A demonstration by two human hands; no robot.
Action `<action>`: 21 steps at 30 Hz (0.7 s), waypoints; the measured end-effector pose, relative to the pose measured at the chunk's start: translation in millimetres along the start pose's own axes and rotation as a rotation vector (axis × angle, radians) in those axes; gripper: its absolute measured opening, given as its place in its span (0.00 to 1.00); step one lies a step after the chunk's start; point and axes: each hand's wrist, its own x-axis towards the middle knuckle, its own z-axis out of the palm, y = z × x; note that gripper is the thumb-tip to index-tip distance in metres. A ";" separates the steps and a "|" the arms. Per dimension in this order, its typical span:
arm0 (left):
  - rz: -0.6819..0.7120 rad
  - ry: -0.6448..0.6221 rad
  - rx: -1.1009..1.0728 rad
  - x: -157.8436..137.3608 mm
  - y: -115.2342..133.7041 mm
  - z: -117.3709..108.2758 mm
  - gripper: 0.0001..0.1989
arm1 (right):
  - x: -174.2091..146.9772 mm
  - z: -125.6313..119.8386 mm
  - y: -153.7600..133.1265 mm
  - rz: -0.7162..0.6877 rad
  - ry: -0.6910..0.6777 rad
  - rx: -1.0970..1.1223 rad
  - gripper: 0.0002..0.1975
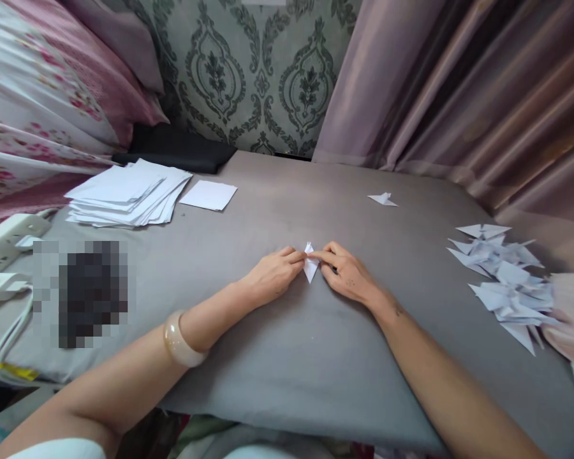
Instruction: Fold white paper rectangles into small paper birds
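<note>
A small piece of white folded paper (310,270) stands out against the grey cloth between my hands, one pointed end toward me. My left hand (276,275), with a pale bangle on the wrist, holds its left edge in closed fingers. From the other side, my right hand (348,273) presses its index finger onto the upper part of the paper, the other fingers curled under. The fingertips hide part of the folds. Farther back on the right lies a single folded paper bird (383,199).
Folded paper birds (511,290) are heaped at the right edge. At the back left are a stack of white paper (124,194), a smaller square pile (209,195) and a black folded item (182,148). Power strips (12,239) with cables and a blurred dark object (94,293) lie left.
</note>
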 end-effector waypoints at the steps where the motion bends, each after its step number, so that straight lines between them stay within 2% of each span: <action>1: 0.008 0.005 -0.001 0.4 -0.7 0.8 0.17 | -0.8 0.4 -1.1 -0.003 0.003 -0.013 0.23; 10: 0.002 0.002 -0.043 2.3 -4.2 -0.8 0.19 | 2.0 3.6 -7.3 -0.001 0.002 -0.196 0.24; 14: -0.043 -0.039 -0.070 11.3 -2.0 -11.8 0.15 | -1.1 3.7 -2.3 0.023 0.054 -0.072 0.24; 17: -0.092 0.003 -0.073 19.5 0.7 -16.2 0.16 | -6.6 3.8 2.0 0.047 0.131 0.056 0.20; 21: -0.139 0.045 -0.050 26.6 4.5 -12.5 0.13 | -13.0 4.4 1.3 0.053 0.142 0.069 0.17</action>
